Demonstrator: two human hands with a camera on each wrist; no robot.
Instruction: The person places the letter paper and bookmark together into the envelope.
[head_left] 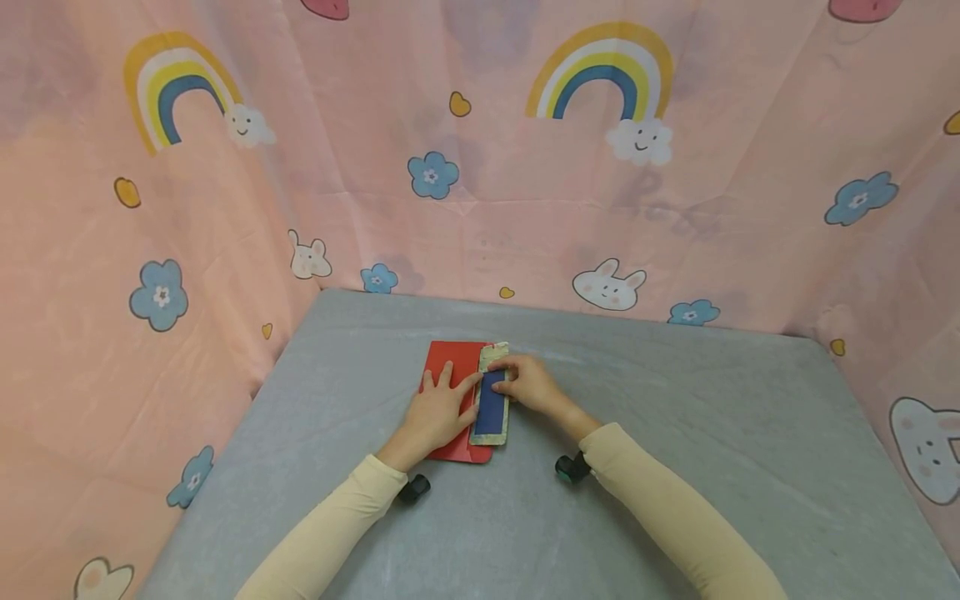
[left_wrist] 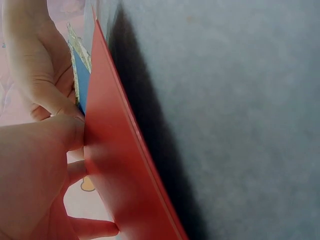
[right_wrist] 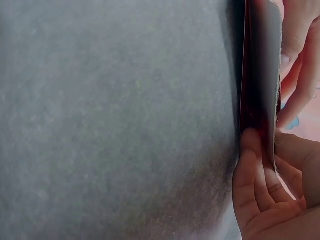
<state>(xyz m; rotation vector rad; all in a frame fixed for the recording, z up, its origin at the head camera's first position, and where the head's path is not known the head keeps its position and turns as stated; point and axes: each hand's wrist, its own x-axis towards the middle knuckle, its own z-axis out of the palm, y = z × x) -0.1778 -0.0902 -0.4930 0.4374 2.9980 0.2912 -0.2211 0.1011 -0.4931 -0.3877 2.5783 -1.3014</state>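
Observation:
A flat red card or folder (head_left: 459, 450) lies on the grey table in the head view. Along its right side is a narrow strip (head_left: 491, 421) with a blue middle and a worn, pale gold border. My left hand (head_left: 431, 418) rests on the red surface with fingers spread, its thumb and index finger reaching the strip's left edge. From the right, my right hand (head_left: 534, 385) pinches the strip's upper right edge. In the right wrist view, some right-hand fingertips (right_wrist: 251, 140) sit under the raised grey-looking piece (right_wrist: 270, 60). How strip and card join is hidden.
Grey cloth covers the table (head_left: 675, 433). A pink patterned curtain (head_left: 495, 233) hangs behind it and along both sides. Black wrist devices sit under my left sleeve (head_left: 330, 525) and right sleeve (head_left: 667, 500).

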